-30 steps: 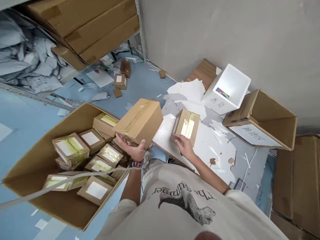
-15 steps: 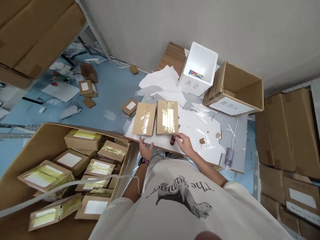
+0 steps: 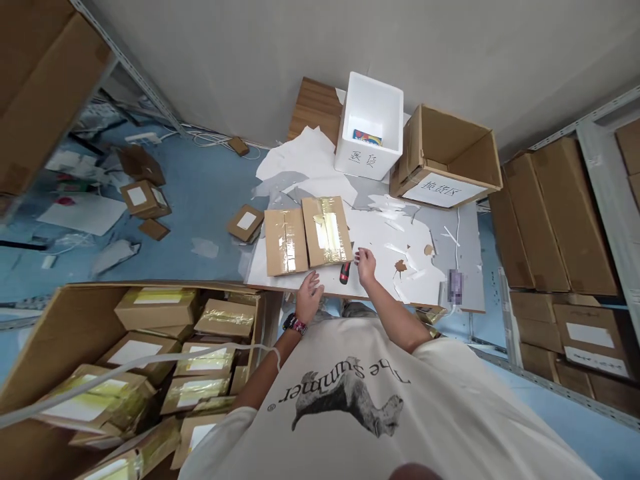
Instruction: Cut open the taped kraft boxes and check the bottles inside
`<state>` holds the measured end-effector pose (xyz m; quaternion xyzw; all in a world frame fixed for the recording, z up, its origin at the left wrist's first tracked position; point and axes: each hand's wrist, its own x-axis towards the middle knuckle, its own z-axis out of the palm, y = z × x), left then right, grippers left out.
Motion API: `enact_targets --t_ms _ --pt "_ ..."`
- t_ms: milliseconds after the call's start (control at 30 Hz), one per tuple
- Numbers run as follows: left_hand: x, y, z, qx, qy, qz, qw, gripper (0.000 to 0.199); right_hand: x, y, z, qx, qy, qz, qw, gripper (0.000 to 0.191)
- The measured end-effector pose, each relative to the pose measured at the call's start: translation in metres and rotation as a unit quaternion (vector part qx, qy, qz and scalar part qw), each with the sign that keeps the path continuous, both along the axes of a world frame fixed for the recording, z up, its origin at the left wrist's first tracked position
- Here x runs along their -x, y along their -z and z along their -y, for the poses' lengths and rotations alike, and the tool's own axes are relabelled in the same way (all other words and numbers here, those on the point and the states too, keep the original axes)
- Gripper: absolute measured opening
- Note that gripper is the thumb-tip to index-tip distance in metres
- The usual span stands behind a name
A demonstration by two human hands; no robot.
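Two taped cardboard boxes sit side by side on the white-covered table: a smaller left box [image 3: 286, 241] and a larger right box [image 3: 327, 230] with a torn white label under shiny yellowish tape. The right box is slightly tilted against the left one. My left hand [image 3: 309, 297] is at the table's front edge, just below the right box, fingers apart and holding nothing. My right hand [image 3: 366, 265] is open beside that box's right front corner, fingers loosely bent. Between the hands lies a red and black handheld tool [image 3: 345, 272], partly under the box's edge; its tip is hidden.
A large carton [image 3: 65, 333] of taped parcels stands at lower left. Behind the table's work area are a white foam box [image 3: 367, 160] and an open labelled carton [image 3: 445, 190]. Paper scraps [image 3: 400, 265] and a cable [image 3: 457, 233] lie at right. Stacked cartons [image 3: 565, 220] line the right.
My right hand has let go of the red and black tool and moved to the right box's side. My left hand has shifted right, from the left box to the right box, which has turned slightly.
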<state>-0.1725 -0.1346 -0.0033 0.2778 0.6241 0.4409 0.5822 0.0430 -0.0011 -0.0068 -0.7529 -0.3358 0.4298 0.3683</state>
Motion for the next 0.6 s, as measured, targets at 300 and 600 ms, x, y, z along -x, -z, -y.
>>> enact_targets --t_ms 300,600 --pt "-0.038 -0.005 -0.064 0.184 -0.099 0.257 0.943 0.072 0.037 -0.008 0.053 -0.039 -0.161 -0.028 0.986 0.046" --pt "-0.063 0.002 -0.068 0.195 -0.174 0.211 0.942 0.075 0.027 -0.051 -0.128 -0.172 -0.313 0.133 0.925 0.063"
